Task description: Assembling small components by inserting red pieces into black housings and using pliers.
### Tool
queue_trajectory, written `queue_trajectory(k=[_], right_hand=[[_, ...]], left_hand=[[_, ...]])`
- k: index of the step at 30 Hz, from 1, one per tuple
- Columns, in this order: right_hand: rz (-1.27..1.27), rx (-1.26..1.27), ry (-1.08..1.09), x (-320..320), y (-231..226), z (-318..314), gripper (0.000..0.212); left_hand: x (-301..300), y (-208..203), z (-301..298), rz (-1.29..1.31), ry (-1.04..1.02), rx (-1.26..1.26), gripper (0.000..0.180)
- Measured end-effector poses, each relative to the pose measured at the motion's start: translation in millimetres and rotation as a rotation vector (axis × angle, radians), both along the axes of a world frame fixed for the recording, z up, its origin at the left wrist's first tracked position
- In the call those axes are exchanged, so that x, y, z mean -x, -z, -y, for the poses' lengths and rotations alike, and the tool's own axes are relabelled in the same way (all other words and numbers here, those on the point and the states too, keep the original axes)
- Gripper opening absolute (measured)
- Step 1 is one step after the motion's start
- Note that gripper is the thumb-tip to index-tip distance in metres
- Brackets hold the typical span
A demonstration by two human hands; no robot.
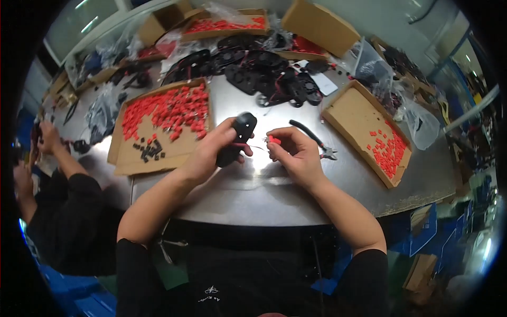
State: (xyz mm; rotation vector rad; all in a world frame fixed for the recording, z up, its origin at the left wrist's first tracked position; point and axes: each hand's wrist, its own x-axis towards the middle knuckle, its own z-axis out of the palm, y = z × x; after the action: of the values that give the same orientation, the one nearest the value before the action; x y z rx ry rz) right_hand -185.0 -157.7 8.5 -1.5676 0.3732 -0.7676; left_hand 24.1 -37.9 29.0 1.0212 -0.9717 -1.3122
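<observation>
My left hand [205, 154] is wrapped round a black plastic housing [245, 126] with round holes, held up over the table; part of it is hidden by the fingers. A thin reddish wire [255, 147] reaches from it towards the right. Between thumb and fingertips, my right hand [301, 156] pinches a small red plastic part [273, 140] with thin metal pins, a short way right of the housing. Just behind and beside that hand lies a pair of diagonal cutters [307, 130] with dark handles.
On the left, a shallow cardboard tray [179, 156] holds many red parts and several black ones. Another cardboard tray [351, 111] at the right has smaller red pieces. Black housings [251, 74] with wires are heaped behind. A co-worker's hand [50, 137] shows at far left.
</observation>
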Motion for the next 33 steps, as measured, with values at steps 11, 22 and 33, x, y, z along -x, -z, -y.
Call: queue_trajectory(k=[11, 22, 33], right_hand=[[-0.020, 0.297, 0.084, 3.7, -2.0, 11.2, 0.026], [-0.077, 0.550, 0.113, 1.0, -1.5, 7.1, 0.023], [0.045, 0.513, 0.079, -0.1, 7.3, 2.1, 0.020]], left_hand=[[25.9, 33.9, 13.2, -0.304, 0.135, -0.068, 0.083], [28.8, 20.2, 5.9, -0.061, 0.247, -0.150, 0.089], [42.3, 5.5, -3.9, 0.224, 0.150, -0.082, 0.090]])
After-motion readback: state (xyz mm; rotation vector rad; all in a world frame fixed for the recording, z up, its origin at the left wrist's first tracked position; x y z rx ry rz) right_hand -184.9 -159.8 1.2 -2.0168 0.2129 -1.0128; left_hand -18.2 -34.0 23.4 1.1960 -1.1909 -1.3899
